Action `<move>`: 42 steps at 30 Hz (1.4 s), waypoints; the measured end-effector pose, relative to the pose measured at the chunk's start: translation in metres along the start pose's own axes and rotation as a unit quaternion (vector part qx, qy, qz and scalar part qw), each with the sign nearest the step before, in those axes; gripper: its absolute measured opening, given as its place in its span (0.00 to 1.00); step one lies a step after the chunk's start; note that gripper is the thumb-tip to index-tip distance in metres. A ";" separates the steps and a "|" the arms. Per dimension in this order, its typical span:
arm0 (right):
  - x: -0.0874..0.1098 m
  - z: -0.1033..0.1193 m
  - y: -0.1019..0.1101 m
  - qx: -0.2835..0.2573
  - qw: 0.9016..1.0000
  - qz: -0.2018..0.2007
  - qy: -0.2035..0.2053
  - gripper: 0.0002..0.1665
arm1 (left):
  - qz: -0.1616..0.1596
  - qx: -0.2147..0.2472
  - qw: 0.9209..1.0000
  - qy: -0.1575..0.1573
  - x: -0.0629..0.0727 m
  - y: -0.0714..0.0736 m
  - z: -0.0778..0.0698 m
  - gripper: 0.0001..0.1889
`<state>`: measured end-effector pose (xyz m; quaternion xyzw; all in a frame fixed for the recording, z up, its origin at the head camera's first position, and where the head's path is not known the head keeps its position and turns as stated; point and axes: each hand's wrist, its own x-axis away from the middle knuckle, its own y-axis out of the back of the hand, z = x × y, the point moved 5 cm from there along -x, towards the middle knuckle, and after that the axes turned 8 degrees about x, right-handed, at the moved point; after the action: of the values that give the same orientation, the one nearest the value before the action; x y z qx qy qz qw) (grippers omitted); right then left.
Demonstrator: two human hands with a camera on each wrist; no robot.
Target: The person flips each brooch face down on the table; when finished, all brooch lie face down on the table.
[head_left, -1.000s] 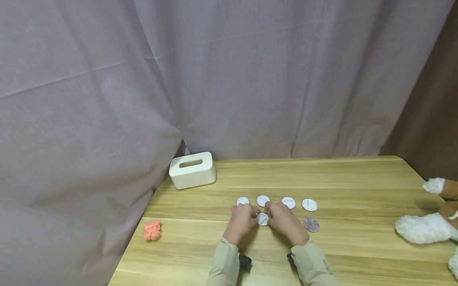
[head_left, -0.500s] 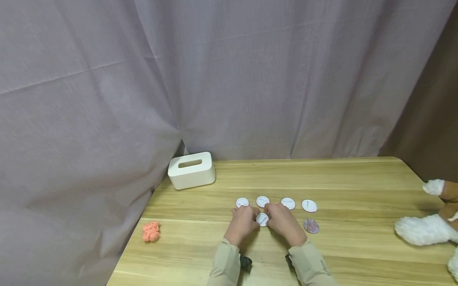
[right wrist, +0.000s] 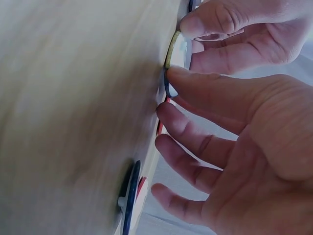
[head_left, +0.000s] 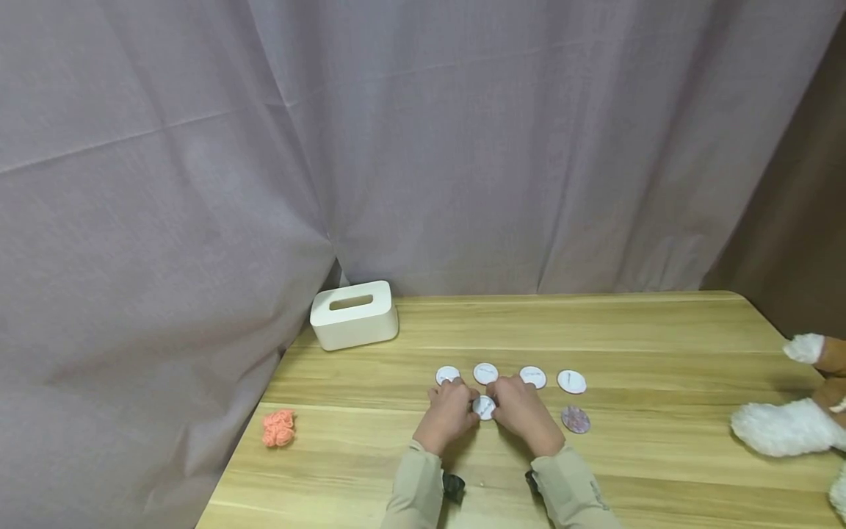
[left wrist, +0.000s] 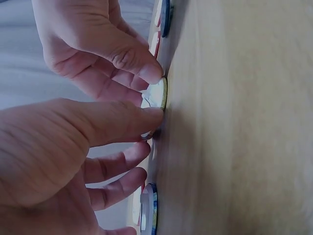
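A round pin badge lies pin side up on the wooden table, its white back showing. My left hand pinches its left edge, and my right hand pinches the right edge. In the left wrist view, the left thumb and the other hand's thumb rest on the rim of the badge. From the right wrist, the same badge stands slightly tilted between both hands. The right hand's other fingers are spread loosely. The badge's front face is hidden.
Behind the hands lie several white-backed badges, including one at the right end. A purple-pink patterned badge lies right of the hands. A white tissue box, an orange yarn bundle and a plush toy are farther out.
The hands stay around the same badge; its back pin has turned slightly between them. The view has shifted a little. The other badges have not visibly moved.
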<state>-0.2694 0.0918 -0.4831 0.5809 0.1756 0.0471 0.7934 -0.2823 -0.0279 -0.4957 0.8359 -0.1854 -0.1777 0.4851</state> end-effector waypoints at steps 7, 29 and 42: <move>0.001 -0.002 -0.004 0.024 0.999 0.022 -0.013 0.16 | 0.013 0.002 1.000 0.005 0.000 -0.003 0.002 0.05; 0.009 -0.015 0.007 0.025 0.999 0.008 -0.034 0.13 | -0.031 0.009 0.999 -0.009 0.000 0.007 -0.007 0.03; 0.022 -0.033 0.025 0.017 0.998 0.022 -0.061 0.11 | -0.016 0.018 1.000 -0.006 -0.013 -0.005 -0.027 0.20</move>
<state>-0.2571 0.1362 -0.4729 0.5996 0.1150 0.0267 0.7916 -0.2799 0.0004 -0.4865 0.8464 -0.1779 -0.1874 0.4656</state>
